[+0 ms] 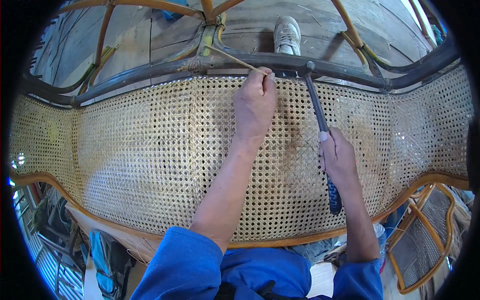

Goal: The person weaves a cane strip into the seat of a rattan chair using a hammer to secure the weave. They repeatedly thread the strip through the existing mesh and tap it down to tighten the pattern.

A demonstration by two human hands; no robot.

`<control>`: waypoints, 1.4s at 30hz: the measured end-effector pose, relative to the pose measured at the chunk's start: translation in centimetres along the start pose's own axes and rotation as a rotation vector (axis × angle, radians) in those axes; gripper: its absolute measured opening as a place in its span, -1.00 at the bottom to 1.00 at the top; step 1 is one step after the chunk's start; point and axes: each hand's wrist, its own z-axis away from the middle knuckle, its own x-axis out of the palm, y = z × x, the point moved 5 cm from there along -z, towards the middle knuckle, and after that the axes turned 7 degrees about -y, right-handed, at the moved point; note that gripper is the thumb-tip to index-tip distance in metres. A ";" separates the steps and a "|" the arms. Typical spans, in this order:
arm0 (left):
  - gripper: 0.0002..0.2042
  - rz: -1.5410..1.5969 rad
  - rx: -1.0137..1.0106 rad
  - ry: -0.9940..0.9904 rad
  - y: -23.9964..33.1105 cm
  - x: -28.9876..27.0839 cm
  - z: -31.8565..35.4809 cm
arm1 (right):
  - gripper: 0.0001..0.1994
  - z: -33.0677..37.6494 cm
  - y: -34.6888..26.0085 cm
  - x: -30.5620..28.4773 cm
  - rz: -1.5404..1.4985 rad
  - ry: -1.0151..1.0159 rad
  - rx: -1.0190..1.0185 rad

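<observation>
Between the thumb and fingers of my left hand (pixel 257 100) is pinched a thin rattan strip (pixel 232 57), which slants up and left past the dark frame rail (pixel 135 80). That hand rests at the far edge of the woven cane panel (pixel 145 130). My right hand (pixel 339 156) is wrapped round the shaft of a hammer (pixel 317 102) over the panel's right half. The hammer's head is up by the rail, right of my left fingertips, and its dark textured grip points toward me. Whether the head touches the rail I cannot tell.
Beyond the rail, bent rattan poles (pixel 103 35) cross above a plank floor (pixel 135 30). A light shoe (pixel 287 36) is there too. A brown rattan edge (pixel 280 241) borders the panel nearest me. At lower right stands another caned rattan piece (pixel 422 240); a blue-and-black bag (pixel 102 260) sits lower left.
</observation>
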 end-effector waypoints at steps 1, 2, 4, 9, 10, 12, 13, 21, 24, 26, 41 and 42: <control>-0.86 -0.001 0.002 0.004 0.0 -0.1 0.0 | -0.71 0.2 -0.3 0.0 -0.007 0.006 -0.016; -0.86 -0.003 0.003 0.008 0.0 -0.1 0.0 | -0.71 0.3 -0.5 0.0 -0.014 0.013 -0.032; -0.86 -0.039 0.020 0.007 0.0 0.0 0.0 | -0.70 0.5 -0.6 0.0 -0.042 0.031 -0.067; -0.87 -0.096 0.030 -0.019 0.2 0.1 0.0 | -0.70 -0.1 -0.7 0.8 0.027 -0.056 0.061; -0.87 -0.095 0.042 -0.018 -0.1 0.3 0.0 | -0.70 -0.2 -0.6 0.9 0.049 -0.065 0.089; -0.88 -0.122 0.068 -0.021 -0.1 0.5 0.0 | -0.71 -0.1 -0.5 0.9 0.054 -0.043 0.085; -0.88 -0.150 0.081 -0.025 0.3 0.5 0.0 | -0.70 0.1 -0.5 0.8 0.038 -0.012 0.052; -0.89 -0.290 0.096 -0.009 0.5 0.9 -0.2 | -0.68 -0.4 -0.2 0.9 0.060 -0.013 0.065; -0.88 -0.307 0.079 -0.023 0.7 0.9 -0.3 | -0.67 0.0 -0.2 0.7 -0.006 0.018 0.033; -0.88 -0.306 0.063 -0.028 0.6 0.9 -0.4 | -0.67 0.4 -0.5 0.6 -0.036 0.038 -0.011; -0.85 -0.282 0.028 -0.068 0.7 0.7 -0.3 | -0.68 0.6 -1.1 0.6 0.063 0.038 0.065; -0.85 -0.288 0.029 -0.071 0.7 0.8 -0.3 | -0.68 0.3 -0.7 0.6 0.078 0.032 0.072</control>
